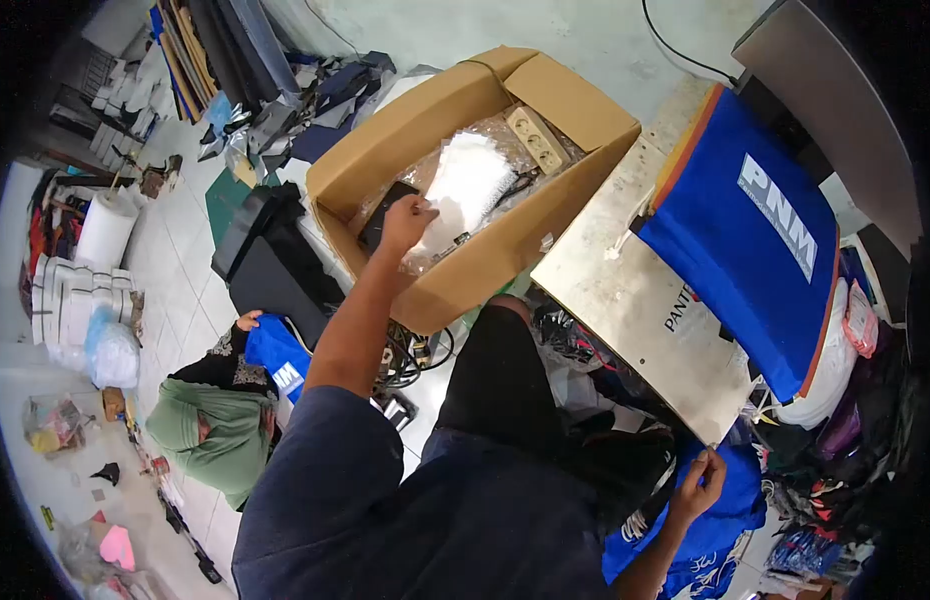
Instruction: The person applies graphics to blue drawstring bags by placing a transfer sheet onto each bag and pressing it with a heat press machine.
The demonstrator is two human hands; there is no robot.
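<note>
My left hand (407, 222) is over an open cardboard box (375, 148), its fingers curled closed at the left edge of a bright white stack of sheets (472, 180). Clear plastic wrapping surrounds the stack, and a multi-socket power strip (537, 140) lies beyond it. At the near corner of a pale tabletop (625, 270), my right hand (701, 482) has its thumb and fingertips pressed together; what they pinch is too small to make out. Below that hand lies a heap of blue fabric (730, 510) with white cords. A blue PNM bag (745, 240) with orange edging rests on the tabletop.
At left, a person in a green head covering (210, 430) holds a blue PNM piece (278, 350). Black cables (420, 350) hang below the box. Fabric rolls (230, 50) lean at the back, and piled cloth (825, 500) lies at right.
</note>
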